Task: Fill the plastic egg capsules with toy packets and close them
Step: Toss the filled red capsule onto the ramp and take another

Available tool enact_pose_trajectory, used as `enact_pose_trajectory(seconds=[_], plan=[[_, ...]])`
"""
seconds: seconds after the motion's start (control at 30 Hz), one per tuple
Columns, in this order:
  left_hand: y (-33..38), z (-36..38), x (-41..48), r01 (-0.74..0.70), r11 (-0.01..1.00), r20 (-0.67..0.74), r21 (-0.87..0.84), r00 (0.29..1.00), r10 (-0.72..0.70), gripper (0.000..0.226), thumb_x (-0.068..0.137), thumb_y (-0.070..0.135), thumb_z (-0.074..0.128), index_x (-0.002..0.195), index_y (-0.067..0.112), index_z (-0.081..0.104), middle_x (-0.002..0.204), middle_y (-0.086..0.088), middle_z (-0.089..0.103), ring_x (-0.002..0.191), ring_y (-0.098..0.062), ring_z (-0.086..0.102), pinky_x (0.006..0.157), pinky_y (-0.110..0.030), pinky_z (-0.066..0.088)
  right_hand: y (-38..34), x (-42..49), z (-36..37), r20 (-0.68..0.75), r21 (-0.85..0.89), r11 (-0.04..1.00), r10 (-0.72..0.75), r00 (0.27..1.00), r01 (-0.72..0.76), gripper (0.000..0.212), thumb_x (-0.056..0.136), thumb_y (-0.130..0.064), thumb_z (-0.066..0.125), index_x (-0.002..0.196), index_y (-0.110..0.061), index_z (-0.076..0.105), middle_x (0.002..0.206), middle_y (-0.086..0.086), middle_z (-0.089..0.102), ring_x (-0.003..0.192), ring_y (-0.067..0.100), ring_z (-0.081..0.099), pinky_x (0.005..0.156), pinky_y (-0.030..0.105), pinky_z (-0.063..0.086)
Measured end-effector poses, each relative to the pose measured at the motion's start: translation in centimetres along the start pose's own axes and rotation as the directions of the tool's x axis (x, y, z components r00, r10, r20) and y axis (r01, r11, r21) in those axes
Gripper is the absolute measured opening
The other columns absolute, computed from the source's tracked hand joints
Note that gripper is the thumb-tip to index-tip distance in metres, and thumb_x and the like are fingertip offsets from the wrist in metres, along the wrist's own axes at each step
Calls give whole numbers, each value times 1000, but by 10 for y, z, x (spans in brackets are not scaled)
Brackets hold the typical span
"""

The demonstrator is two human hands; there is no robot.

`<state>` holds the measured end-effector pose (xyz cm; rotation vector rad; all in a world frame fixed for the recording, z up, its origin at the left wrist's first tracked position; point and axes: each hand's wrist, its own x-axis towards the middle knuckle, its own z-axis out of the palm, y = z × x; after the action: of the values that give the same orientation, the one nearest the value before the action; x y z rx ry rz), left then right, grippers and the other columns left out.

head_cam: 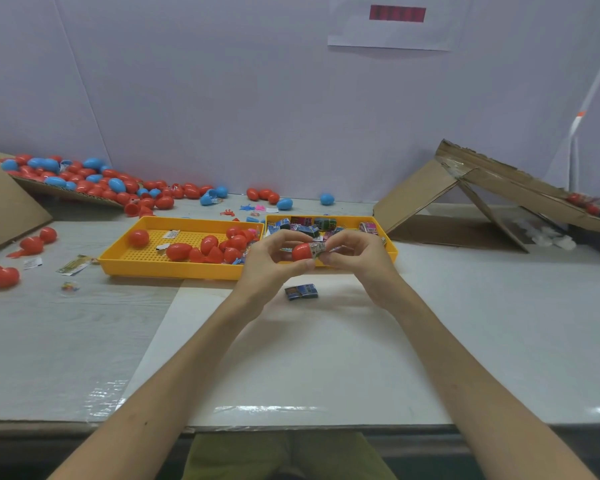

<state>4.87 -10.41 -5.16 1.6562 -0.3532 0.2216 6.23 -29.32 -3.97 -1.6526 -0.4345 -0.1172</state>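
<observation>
Packet going into red capsule half, both hands busy
Spare packet point(301, 292) lies on the surface point(291, 358) just below the hands; above it the left hand point(274, 259) pinches the red capsule half point(301, 251), the right hand point(359, 258) pinches a folded toy packet point(318, 247) partly in its mouth, fingers curled on both. Behind: yellow tray point(173, 271) of red shells, second tray point(391, 249) of packets, egg pile point(83, 178) far left. Risk: packet looks bulky, could bunch at the rim and block closing, or the half could slip from the pinch
</observation>
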Motion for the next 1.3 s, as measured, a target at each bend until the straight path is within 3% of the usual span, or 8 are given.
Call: enact_pose_trajectory(seconds=[0.13,0.27,0.43,0.6,0.8,0.97,1.07,1.3], plan=[[0,1,0,-8,1000,3,6,1000,8,32,79,10,85,102,29,73,102,10,74,94,-8,70,81,-26,59,1,-1,1,-8,-30,999,-27,1000,26,21,80,4,78,78,-15,71,79,-7,73,76,9,70,67,21,54],[0,1,0,-12,1000,-7,3,1000,12,27,83,15,83,101,32,73,101,9,74,88,-10,69,72,-25,57,1,0,2,-22,-102,993,-61,998,59,19,79,0,81,78,-17,72,80,-7,73,76,11,70,67,22,54],[-2,1,1,-7,999,-27,38,1000,8,23,87,19,80,97,38,72,97,19,73,92,-6,68,75,-27,58,2,0,4,-24,-231,969,-92,995,84,15,80,-6,82,84,-11,69,87,-1,70,81,15,70,71,26,57],[-2,1,0,-31,997,-25,72,999,33,24,85,20,81,98,37,71,95,27,71,90,0,68,72,-19,57,0,0,3,-68,-202,975,-111,992,95,13,84,-13,79,88,-19,69,87,-8,70,84,13,68,76,29,56],[-1,2,0,-22,999,-15,41,1000,23,24,84,20,82,99,35,71,94,27,72,89,-2,70,72,-18,56,0,0,7,-49,-223,968,-132,990,118,11,84,-10,79,83,-19,74,85,-13,70,76,4,68,69,18,52],[0,2,-1,19,999,9,-50,1000,-18,20,92,15,73,107,29,74,97,18,75,94,-10,71,75,-24,60,1,0,4,-67,-244,963,-134,989,114,10,85,-12,79,85,-20,74,85,-14,71,78,7,69,70,19,55],[2,1,-2,42,996,18,-74,999,-41,22,98,13,65,110,29,73,110,12,72,99,-11,69,77,-24,59,2,1,5,-75,-263,958,-139,987,115,13,85,-14,79,84,-26,72,91,-12,71,80,7,69,71,20,56],[1,2,-2,18,999,-42,-30,999,-19,26,91,19,75,113,33,69,108,7,73,93,-4,69,70,-21,57,6,3,6,-48,-373,919,-160,986,131,15,90,-17,74,87,-30,68,101,-7,67,87,4,65,71,14,50]])
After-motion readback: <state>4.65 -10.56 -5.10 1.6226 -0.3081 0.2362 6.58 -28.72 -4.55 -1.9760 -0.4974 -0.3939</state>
